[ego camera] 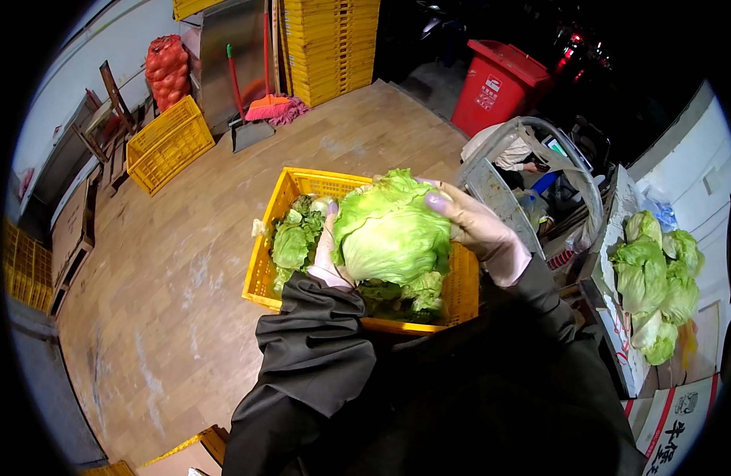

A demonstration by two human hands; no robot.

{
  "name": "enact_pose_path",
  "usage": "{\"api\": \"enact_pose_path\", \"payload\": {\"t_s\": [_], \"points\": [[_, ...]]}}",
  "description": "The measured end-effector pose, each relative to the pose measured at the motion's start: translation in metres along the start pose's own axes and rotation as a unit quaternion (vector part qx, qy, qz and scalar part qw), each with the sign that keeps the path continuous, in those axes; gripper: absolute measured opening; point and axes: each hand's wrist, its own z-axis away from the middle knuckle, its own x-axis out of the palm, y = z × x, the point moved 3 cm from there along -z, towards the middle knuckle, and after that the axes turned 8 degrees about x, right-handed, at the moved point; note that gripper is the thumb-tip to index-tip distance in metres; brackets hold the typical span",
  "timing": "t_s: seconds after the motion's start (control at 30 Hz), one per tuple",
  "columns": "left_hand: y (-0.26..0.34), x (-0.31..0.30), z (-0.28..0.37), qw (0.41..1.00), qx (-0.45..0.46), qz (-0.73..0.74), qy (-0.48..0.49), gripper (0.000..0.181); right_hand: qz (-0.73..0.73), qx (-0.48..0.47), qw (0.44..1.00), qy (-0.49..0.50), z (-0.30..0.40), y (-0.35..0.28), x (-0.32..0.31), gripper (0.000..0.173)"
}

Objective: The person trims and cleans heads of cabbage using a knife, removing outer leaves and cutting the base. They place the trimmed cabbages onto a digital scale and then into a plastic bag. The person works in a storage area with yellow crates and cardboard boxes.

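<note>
Both my hands hold a large head of iceberg lettuce point(395, 238) above a yellow plastic crate point(259, 262). My left hand point(328, 250) supports its left side, with the thumb up and the other fingers hidden behind the leaves. Around the right side curves my right hand point(475, 223), its thumb on the outer leaves. Inside the crate lie loose lettuce leaves and trimmings point(295, 238), some with darker, wilted edges. More leaves point(422, 294) show below the held head. A small pale scrap point(259, 227) hangs on the crate's left rim.
Several lettuce heads point(657, 285) are piled on a ledge at right. A metal hand truck point(502, 196) stands beside the crate, with a person's hand point(531, 167) beyond it. Farther back are a red bin point(497, 86), stacked yellow crates point(333, 50), a broom point(267, 107) and a dustpan point(252, 135).
</note>
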Motion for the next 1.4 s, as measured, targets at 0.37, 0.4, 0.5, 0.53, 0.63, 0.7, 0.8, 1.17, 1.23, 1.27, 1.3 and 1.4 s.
{"api": "enact_pose_path", "payload": {"t_s": [0.37, 0.4, 0.5, 0.53, 0.63, 0.7, 0.8, 1.17, 1.23, 1.27, 1.3, 1.4], "points": [[0.008, -0.018, -0.004, 0.992, 0.107, 0.065, -0.002, 0.075, -0.13, -0.247, 0.946, 0.163, -0.004, 0.041, 0.008, 0.048], [0.004, -0.016, -0.005, 0.988, 0.147, 0.045, -0.009, 0.074, -0.126, -0.261, 0.943, 0.163, -0.003, 0.038, 0.017, 0.051], [0.0, -0.002, -0.002, 0.976, 0.212, 0.044, -0.029, 0.072, -0.08, -0.278, 0.944, 0.157, -0.004, 0.031, 0.034, 0.059], [-0.001, 0.0, -0.001, 0.975, 0.214, 0.05, -0.034, 0.073, -0.06, -0.274, 0.946, 0.159, -0.001, 0.026, 0.043, 0.06], [-0.001, 0.0, -0.004, 0.975, 0.208, 0.061, -0.057, 0.071, 0.016, -0.271, 0.946, 0.174, 0.007, 0.02, 0.058, 0.066], [0.0, 0.002, -0.004, 0.98, 0.183, 0.06, -0.052, 0.069, 0.125, -0.265, 0.934, 0.203, 0.022, 0.006, 0.063, 0.07], [0.002, 0.007, -0.002, 0.975, 0.205, 0.059, -0.06, 0.065, 0.447, -0.335, 0.778, 0.289, 0.043, -0.018, 0.061, 0.065], [0.007, 0.003, -0.001, 0.981, 0.178, -0.073, -0.014, 0.066, 0.484, -0.409, 0.728, 0.262, 0.032, -0.042, 0.036, 0.008], [0.007, 0.006, 0.001, 0.984, 0.156, -0.088, -0.018, 0.066, 0.36, -0.373, 0.793, 0.32, 0.024, -0.046, 0.017, 0.008], [0.006, 0.006, 0.002, 0.986, 0.146, -0.083, -0.015, 0.064, 0.33, -0.313, 0.816, 0.357, 0.019, -0.049, 0.008, 0.011], [0.005, 0.005, 0.001, 0.988, 0.136, -0.074, -0.013, 0.063, 0.296, -0.248, 0.83, 0.404, 0.017, -0.055, -0.001, 0.011], [0.005, 0.005, 0.001, 0.992, 0.111, -0.064, -0.013, 0.065, 0.174, -0.202, 0.87, 0.414, -0.004, -0.061, -0.044, 0.019]]}}
